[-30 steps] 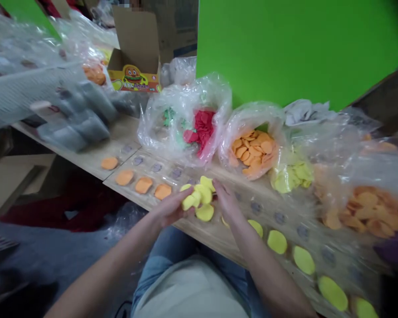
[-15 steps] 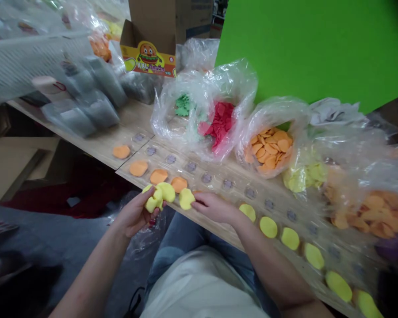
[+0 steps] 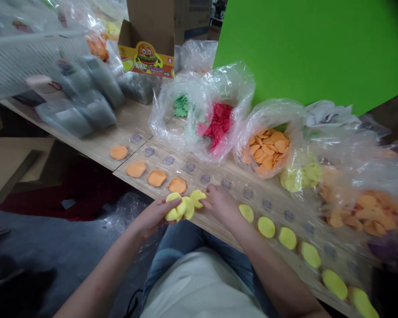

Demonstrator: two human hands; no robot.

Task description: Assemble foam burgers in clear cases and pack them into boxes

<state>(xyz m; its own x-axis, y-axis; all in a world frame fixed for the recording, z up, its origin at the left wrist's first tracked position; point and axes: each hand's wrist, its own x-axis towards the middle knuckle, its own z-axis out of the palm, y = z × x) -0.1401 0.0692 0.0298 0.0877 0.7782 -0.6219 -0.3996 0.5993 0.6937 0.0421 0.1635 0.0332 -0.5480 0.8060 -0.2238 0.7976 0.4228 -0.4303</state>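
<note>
1. A long wooden board (image 3: 129, 168) runs across in front of the person, drilled with a row of shallow round recesses, with a seam between two sections near the left end.
2. Clear plastic bags sit along its far side, holding orange discs (image 3: 268, 148), yellow pieces, red and green pieces (image 3: 217, 123), and more orange discs further right.
3. A printed cardboard box (image 3: 146, 57) with a burger cartoon stands beyond the bags.
4. The left hand (image 3: 154, 215) is cupped, its fingers curled over a loose bunch of soft yellow discs (image 3: 181, 208).
5. The right hand (image 3: 220, 204) is close beside it, fingers bent, their tips on the bunch's far edge. Whether it grips, I cannot tell.
6. The bunch sits between the hands, just above the board's near edge, its long axis running along the board.
7. Single yellow discs (image 3: 266, 227) lie in recesses to the right; orange discs (image 3: 157, 178) lie in recesses to the left.
</note>
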